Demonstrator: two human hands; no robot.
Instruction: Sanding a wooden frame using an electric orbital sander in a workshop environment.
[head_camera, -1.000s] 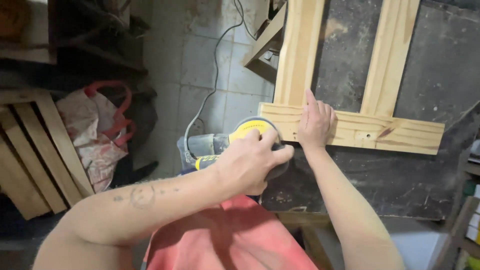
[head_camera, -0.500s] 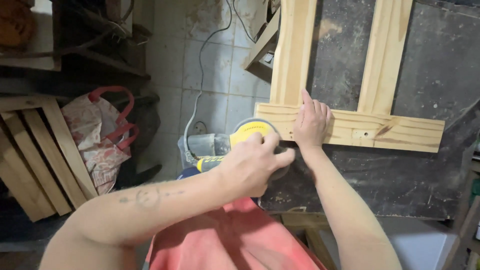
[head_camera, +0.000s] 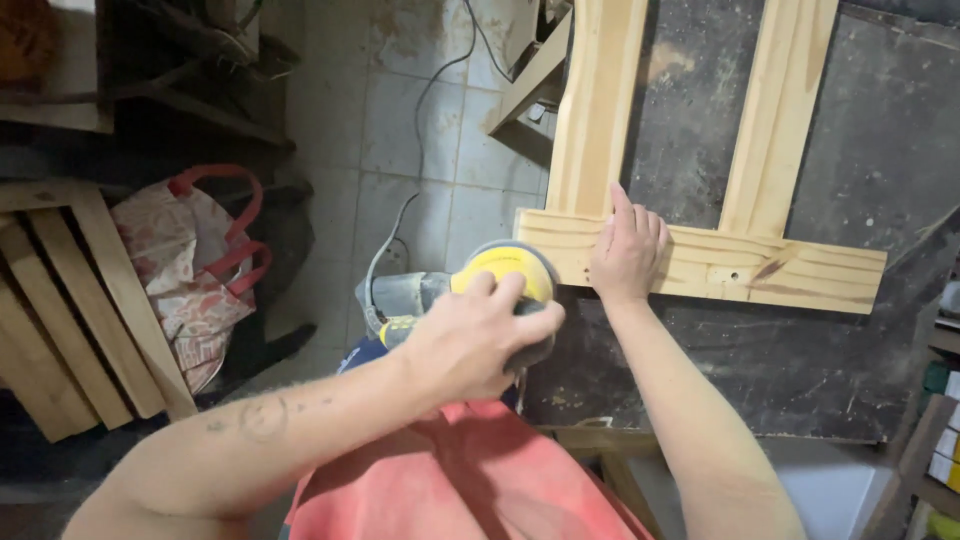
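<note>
Left hand (head_camera: 480, 345): fingers clamped over the round yellow-topped electric sander (head_camera: 505, 285), centre frame, at the frame's left end.
Right hand (head_camera: 627, 250): fingers together, flat on the pale pine frame (head_camera: 720, 265) — on the dark tabletop (head_camera: 700, 370).
Handling: sander probably weighty, vibrating — grip its top; frame stiff, light.

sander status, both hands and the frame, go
Left hand gripping yellow round-topped power sander at corner of pale wooden frame. Right hand flat on frame's crossbar. Grey cord trails across tiled floor, off the wood.

A red-and-white patterned bag (head_camera: 195, 265) (red handles) slumps beside stacked wooden slats (head_camera: 70, 320).
</note>
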